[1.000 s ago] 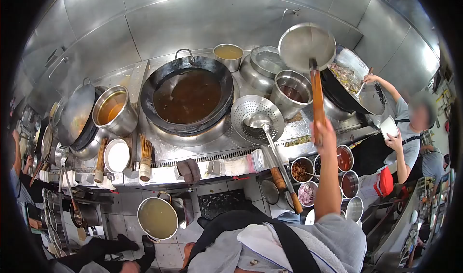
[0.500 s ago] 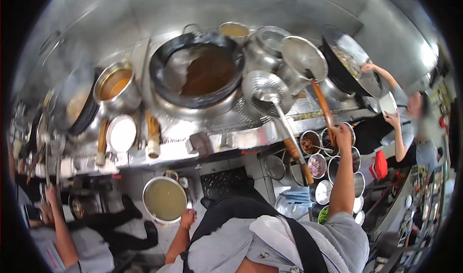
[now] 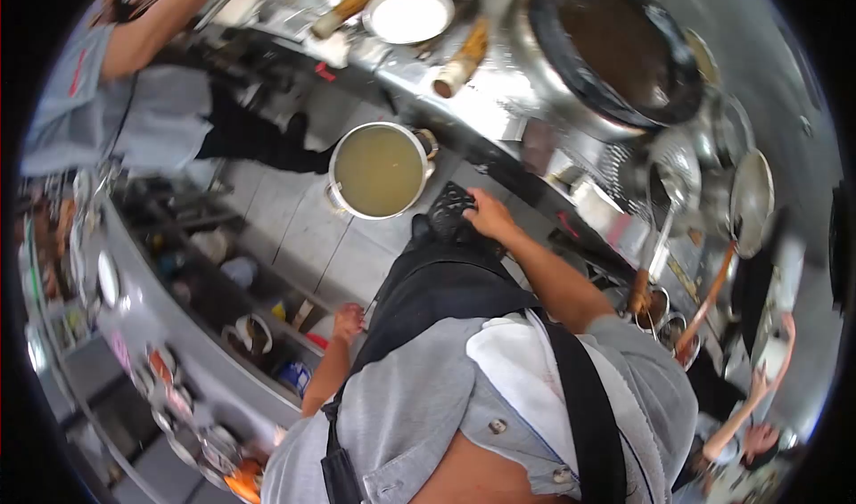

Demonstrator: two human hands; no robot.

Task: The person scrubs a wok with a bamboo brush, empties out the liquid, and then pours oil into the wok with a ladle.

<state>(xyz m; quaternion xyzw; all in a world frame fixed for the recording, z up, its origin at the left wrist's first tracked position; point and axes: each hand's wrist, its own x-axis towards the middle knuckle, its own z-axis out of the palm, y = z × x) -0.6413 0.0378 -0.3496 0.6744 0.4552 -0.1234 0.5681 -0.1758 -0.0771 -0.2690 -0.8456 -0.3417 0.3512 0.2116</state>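
Observation:
My right hand [image 3: 484, 215] is raised over the dark floor mat [image 3: 452, 208], its fingers apart and empty. My left hand [image 3: 349, 323] hangs low beside my apron, fingers loosely apart, with nothing visible in it. A large pot of cloudy yellowish liquid [image 3: 381, 171] stands on the tiled floor, ahead of both hands and touched by neither. The strainer [image 3: 752, 203] rests at the right with its wooden handle pointing down toward the small containers. Beside it lies a perforated skimmer with a ladle [image 3: 670, 176].
A big wok of dark liquid [image 3: 615, 45] sits on the stove. Bamboo brushes and a white bowl [image 3: 408, 14] are on the counter edge. One co-worker [image 3: 160, 116] stands at the upper left, another [image 3: 749, 437] at the lower right. A steel counter [image 3: 214, 361] with shelves runs along the left.
The view has swung down and left toward the floor pot. My right hand has let go of the strainer's handle and moved away from the stove. The co-worker at left now appears closer.

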